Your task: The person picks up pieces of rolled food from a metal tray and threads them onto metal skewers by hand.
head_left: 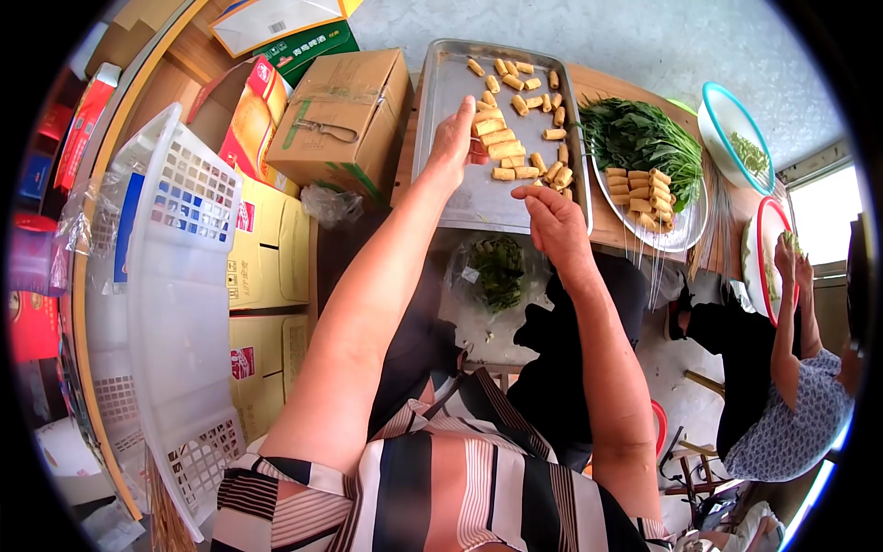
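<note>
Bench (612,83): wooden, in front of you.
Tray (460,204): metal, resting on it, with loose rolls (520,105) scattered about.
Row of rolls (501,150): above the tray; probably light, soft and easily crushed, best held gently by the sides.
Left hand (449,147): your fingers close around the row.
Right hand (559,225): forefinger extended near the rolls; you can't tell whether your fingers pinch anything.

Stubby golden rolls (498,137) here, a batch in a close row, others scattered loose across the metal tray (457,207)!
</note>
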Demonstrator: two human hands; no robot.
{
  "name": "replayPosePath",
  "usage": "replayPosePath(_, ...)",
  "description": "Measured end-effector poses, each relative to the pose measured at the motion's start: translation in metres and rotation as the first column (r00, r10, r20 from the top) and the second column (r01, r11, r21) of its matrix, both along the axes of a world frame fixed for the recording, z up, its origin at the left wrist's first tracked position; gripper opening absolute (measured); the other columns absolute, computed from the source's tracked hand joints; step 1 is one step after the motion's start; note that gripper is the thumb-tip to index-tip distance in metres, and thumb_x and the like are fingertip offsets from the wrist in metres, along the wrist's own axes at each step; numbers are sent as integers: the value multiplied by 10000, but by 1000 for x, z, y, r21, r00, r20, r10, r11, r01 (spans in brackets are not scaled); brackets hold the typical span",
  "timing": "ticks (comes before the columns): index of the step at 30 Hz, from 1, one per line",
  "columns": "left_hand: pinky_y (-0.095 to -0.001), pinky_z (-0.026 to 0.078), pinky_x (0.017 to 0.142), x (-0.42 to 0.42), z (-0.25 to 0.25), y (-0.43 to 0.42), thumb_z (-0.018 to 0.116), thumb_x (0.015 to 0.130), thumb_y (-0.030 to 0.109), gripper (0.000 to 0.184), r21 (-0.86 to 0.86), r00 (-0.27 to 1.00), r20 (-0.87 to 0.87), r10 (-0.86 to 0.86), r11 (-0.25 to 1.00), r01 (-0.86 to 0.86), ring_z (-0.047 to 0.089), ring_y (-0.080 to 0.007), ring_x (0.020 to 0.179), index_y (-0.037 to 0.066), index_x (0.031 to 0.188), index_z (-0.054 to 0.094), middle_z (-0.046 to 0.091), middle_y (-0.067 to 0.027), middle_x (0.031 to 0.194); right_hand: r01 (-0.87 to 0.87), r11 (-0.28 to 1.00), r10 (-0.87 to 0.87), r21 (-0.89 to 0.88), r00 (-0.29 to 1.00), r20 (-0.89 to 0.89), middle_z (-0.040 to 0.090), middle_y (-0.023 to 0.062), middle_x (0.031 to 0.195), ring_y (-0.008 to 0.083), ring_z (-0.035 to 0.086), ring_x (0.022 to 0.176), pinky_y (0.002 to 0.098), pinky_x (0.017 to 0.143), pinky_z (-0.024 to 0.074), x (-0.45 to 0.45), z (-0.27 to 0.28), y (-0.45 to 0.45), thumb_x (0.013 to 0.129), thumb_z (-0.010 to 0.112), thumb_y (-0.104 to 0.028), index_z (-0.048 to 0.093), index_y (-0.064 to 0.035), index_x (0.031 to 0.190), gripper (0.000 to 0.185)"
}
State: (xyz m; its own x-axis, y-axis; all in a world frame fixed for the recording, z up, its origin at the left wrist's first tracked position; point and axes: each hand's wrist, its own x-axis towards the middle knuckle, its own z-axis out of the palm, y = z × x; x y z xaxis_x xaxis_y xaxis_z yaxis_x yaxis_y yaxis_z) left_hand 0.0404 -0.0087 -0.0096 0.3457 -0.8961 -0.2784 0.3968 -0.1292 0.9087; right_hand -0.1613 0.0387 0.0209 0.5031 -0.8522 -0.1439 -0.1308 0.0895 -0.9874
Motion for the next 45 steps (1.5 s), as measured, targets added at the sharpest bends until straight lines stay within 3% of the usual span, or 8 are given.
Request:
replayPosePath(3,-268,476,457,-11,-1,0,520,893,494,433,-51,994,105,12,999,-6,602,-129,611,72,992,533,622,-49,818,16,999,-17,-28,999,-28,410,-63,518,25,362,428,193,420,290,3,0,2,938,479,-131,621,-23,1031,201)
replayPosePath(15,-282,422,331,-25,-11,-10,486,928,322,315,-163,932,173,318,943,-292,559,-154,525,8,905,493,563,-87,762,34,999,-34,-33,999,-23,427,-55,540,35,375,441,213,417,314,14,1,7,927,488,-104,626,-9,1005,185)
replayPosePath(26,-263,429,340,-27,-10,-7,502,930,296,285,-228,933,187,309,937,-264,560,-137,551,14,894,480,551,-80,763,40,999,-40,13,999,33,431,-49,518,38,381,425,209,418,312,13,0,4,933,478,-118,629,-2,1006,204)
replayPosePath(28,-263,430,340,-30,-7,-5,501,930,303,293,-228,938,186,292,942,-248,560,-135,554,13,893,479,551,-80,766,34,999,-34,21,999,12,373,-73,494,16,319,415,174,412,248,15,1,4,961,446,-158,618,-46,1055,225)
replayPosePath(31,-261,428,332,-33,5,-1,539,913,304,306,-240,958,31,284,933,-269,560,-135,552,5,898,477,553,-78,791,52,998,-53,30,997,62,427,-49,525,35,371,426,207,417,304,15,1,2,942,475,-124,625,3,1007,207)
replayPosePath(39,-254,504,632,-29,-14,-8,736,766,148,331,-296,973,-34,228,928,-228,585,-123,752,10,954,501,576,-77,890,57,998,-57,-6,998,36,432,-53,536,33,374,431,203,417,306,15,3,4,939,482,-111,626,-3,1003,191)
replayPosePath(42,-293,490,458,-28,-13,-7,704,801,207,345,-284,979,7,204,939,-194,625,-171,696,43,1003,478,601,-85,876,63,998,-62,-7,997,36,432,-54,540,34,378,436,205,415,307,16,0,4,935,482,-110,626,-10,1000,187)
replayPosePath(45,-303,498,472,-28,-9,-5,702,798,223,342,-244,983,-98,158,953,-177,629,-176,717,56,1012,494,610,-82,884,85,996,-85,0,994,70,437,-52,542,42,390,442,213,416,314,18,-10,2,928,486,-112,630,-23,993,182)
